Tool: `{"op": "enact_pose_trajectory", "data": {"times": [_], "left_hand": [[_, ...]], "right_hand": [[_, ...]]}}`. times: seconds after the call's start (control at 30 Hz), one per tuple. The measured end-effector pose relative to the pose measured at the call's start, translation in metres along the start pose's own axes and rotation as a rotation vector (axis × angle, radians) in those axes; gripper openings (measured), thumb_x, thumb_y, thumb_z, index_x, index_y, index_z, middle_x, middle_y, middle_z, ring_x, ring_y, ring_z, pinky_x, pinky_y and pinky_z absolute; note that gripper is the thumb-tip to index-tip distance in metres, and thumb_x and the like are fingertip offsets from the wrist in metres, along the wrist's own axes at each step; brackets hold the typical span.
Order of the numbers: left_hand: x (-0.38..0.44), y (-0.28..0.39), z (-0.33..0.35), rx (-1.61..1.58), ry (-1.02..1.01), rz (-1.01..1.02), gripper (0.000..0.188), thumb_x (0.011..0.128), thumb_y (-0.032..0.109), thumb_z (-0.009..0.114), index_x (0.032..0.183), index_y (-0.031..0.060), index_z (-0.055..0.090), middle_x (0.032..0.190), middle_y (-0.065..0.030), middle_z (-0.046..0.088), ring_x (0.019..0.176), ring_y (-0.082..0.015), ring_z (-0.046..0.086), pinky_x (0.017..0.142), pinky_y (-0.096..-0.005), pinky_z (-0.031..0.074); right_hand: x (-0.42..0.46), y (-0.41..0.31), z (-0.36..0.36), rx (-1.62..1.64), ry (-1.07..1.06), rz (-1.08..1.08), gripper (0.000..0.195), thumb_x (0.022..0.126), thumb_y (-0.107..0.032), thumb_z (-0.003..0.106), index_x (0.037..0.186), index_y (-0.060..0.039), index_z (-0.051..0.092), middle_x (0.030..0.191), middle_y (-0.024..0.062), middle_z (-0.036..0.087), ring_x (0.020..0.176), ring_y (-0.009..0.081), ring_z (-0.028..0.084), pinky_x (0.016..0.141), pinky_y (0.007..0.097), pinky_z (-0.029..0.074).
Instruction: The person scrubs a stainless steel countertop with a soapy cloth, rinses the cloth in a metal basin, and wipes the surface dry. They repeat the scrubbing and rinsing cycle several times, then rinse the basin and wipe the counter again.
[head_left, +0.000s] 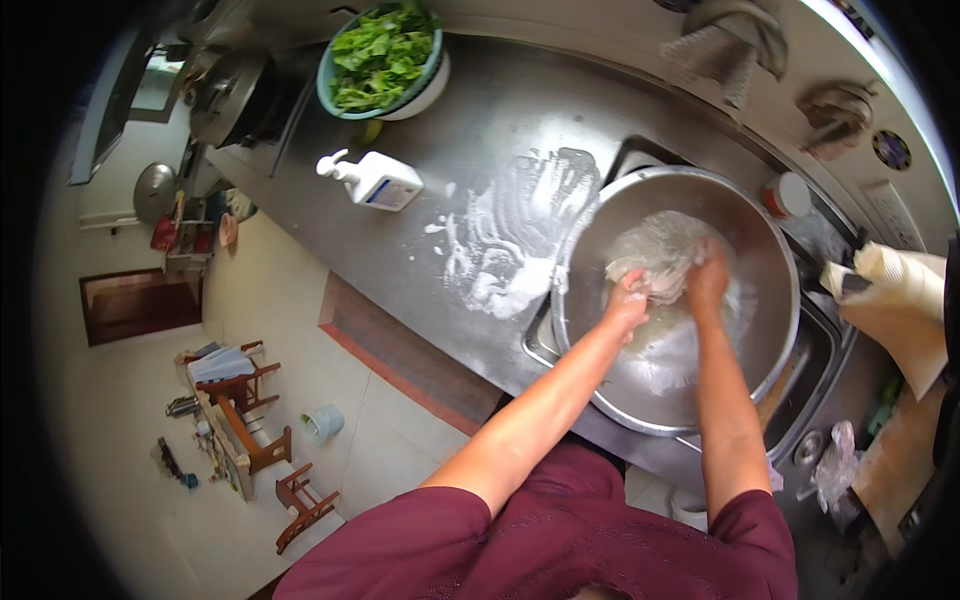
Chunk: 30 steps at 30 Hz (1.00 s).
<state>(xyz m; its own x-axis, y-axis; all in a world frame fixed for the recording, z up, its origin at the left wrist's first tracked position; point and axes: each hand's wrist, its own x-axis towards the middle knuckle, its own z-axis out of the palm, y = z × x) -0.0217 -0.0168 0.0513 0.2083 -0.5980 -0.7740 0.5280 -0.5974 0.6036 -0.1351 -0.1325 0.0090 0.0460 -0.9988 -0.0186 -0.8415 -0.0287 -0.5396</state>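
A large round stainless steel basin (675, 420) rests over the sink. In it lies a pale, wet, crumpled mass (664, 240), perhaps a cloth; its exact kind is unclear. My left hand (628, 300) grips the mass at its near left edge, thumb over it. My right hand (706, 277), slightly blurred, is at the right edge of the same mass, and its fingertips are hard to see. White foam or suds (502, 262) are smeared on the steel counter (465, 112) left of the basin. A white pump bottle (382, 181) lies or stands farther left.
A light blue bowl (324, 82) of leafy greens (386, 56) is at the counter's far left. A white-lidded jar (790, 195) stands behind the basin at right. Cloths (731, 45) hang on the wall. Plastic bags (836, 461) and a paper towel roll (900, 270) are at right.
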Motion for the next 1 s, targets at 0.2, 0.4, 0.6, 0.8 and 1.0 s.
{"op": "enact_pose_trajectory", "data": {"times": [0.2,0.4,0.6,0.8,1.0], "left_hand": [[0.054,-0.057,-0.027,0.532,0.309,0.262,0.046,0.089,0.018,0.05,0.135,0.0137,0.045,0.104,-0.0071,0.061,0.086,-0.0195,0.058,0.069,-0.0408,0.048],[0.014,-0.002,-0.017,0.203,0.15,-0.037,0.058,0.09,0.02,0.049,0.144,0.0232,0.029,0.098,-0.007,0.061,0.072,-0.0193,0.059,0.059,-0.0373,0.049],[0.002,0.004,-0.024,0.173,0.149,-0.137,0.055,0.095,0.028,0.048,0.144,0.0246,0.023,0.124,-0.0105,0.055,0.087,-0.0233,0.062,0.067,-0.04,0.049],[0.009,0.001,-0.033,0.108,0.062,-0.206,0.046,0.095,0.026,0.045,0.138,0.0239,0.03,0.12,-0.0078,0.056,0.088,-0.0211,0.063,0.066,-0.0384,0.052],[0.007,0.01,-0.033,0.028,0.009,-0.232,0.036,0.097,0.033,0.043,0.131,0.0223,0.035,0.113,-0.01,0.056,0.093,-0.0223,0.062,0.066,-0.0373,0.05]], "right_hand": [[-0.054,-0.059,0.007,-0.257,-0.232,-0.315,0.038,0.083,-0.022,0.061,0.119,-0.0106,0.059,0.142,0.0197,0.036,0.13,0.0453,0.028,0.106,0.0559,0.025],[-0.05,-0.035,0.016,-0.046,-0.218,-0.334,0.03,0.084,-0.02,0.058,0.11,-0.0094,0.067,0.138,0.021,0.04,0.132,0.0428,0.029,0.107,0.0605,0.02],[-0.047,-0.024,0.016,0.013,-0.055,-0.365,0.035,0.083,-0.022,0.06,0.117,-0.0129,0.064,0.138,0.0225,0.04,0.132,0.0408,0.031,0.107,0.0591,0.023],[-0.046,-0.025,0.007,0.064,-0.126,-0.045,0.038,0.081,-0.02,0.064,0.119,-0.0158,0.062,0.141,0.0166,0.039,0.131,0.0373,0.034,0.105,0.0577,0.027],[-0.047,-0.025,0.005,0.081,-0.103,-0.228,0.041,0.082,-0.022,0.065,0.121,-0.0159,0.058,0.139,0.0139,0.041,0.131,0.0362,0.034,0.101,0.0615,0.029]]}}
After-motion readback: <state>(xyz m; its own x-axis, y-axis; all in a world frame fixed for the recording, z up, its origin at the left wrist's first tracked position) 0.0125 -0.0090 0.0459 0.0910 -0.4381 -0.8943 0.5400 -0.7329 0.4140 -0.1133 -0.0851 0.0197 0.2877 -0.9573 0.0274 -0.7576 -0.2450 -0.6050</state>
